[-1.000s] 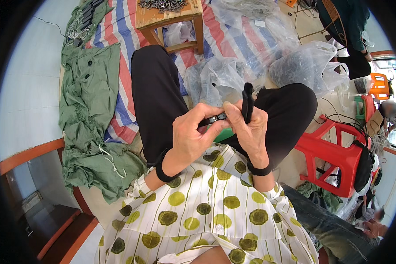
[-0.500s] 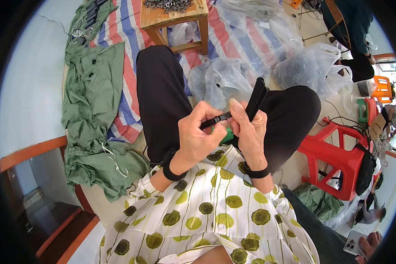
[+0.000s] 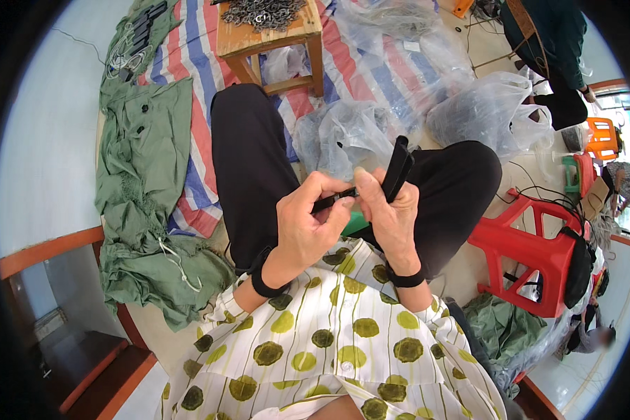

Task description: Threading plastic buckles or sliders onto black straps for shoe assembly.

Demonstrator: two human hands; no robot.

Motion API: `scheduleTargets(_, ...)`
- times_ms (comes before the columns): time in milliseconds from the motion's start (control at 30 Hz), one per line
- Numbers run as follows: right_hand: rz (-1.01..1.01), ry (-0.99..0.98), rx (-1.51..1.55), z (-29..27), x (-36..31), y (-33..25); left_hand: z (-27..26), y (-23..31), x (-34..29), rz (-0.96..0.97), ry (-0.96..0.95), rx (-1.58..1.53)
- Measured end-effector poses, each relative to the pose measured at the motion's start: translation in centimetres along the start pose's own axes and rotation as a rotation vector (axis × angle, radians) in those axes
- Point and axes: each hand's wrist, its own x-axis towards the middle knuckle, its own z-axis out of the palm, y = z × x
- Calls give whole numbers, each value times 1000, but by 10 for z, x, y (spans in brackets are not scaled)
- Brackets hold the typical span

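In front of my lap I hold a black bar-shaped piece (image 3: 399, 169) with both hands; its exact kind does not show. My right hand (image 3: 393, 224) is closed around it, thumb on top, and one thick end sticks up past the fingers. My left hand (image 3: 304, 218) pinches a narrow black part (image 3: 323, 204) that points toward the right hand. Between the fingertips a small greyish bit shows where the two black parts come close. Whether they are joined is hidden by my fingers.
Ahead stands a wooden stool (image 3: 266, 40) heaped with small metal links (image 3: 262, 12). Clear plastic bags (image 3: 346, 136) lie on the striped sheet (image 3: 189, 42). Green cloth (image 3: 143, 140) spreads at left, with black pieces (image 3: 141, 31) beyond. A red plastic stool (image 3: 514, 238) is at right. Another person (image 3: 549, 42) sits far right.
Both hands still hold the black piece and have drawn slightly closer together. The upright black end has shifted a little down and left, as the whole view moved slightly. The phone at lower right is gone from view.
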Motion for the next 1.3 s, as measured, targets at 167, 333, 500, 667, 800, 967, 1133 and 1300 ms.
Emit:
scheduleTargets(167,71,-62,62,-4,-4,-10,1,-3,-6,20,-21,23)
scheduleTargets(333,154,-55,199,-6,-1,-2,5,-8,-5,94,24,103)
scheduleTargets(500,270,-29,265,-6,1,2,-10,-11,12,-410,-285,-480)
scheduleTargets(667,332,-93,279,-8,5,2,-21,-19,21,-816,-511,-914)
scheduleTargets(800,222,44,-37,-15,4,-7,-5,-2,25,-346,-535,-449)
scheduleTargets(967,149,-126,-26,14,6,17,-26,-11,0,-408,-199,-192)
scheduleTargets(1133,193,-97,43,4,-4,1,-23,-19,-5,-226,-204,4)
scheduleTargets(1300,117,-80,-24,-15,4,1,3,-4,5,-143,-250,79)
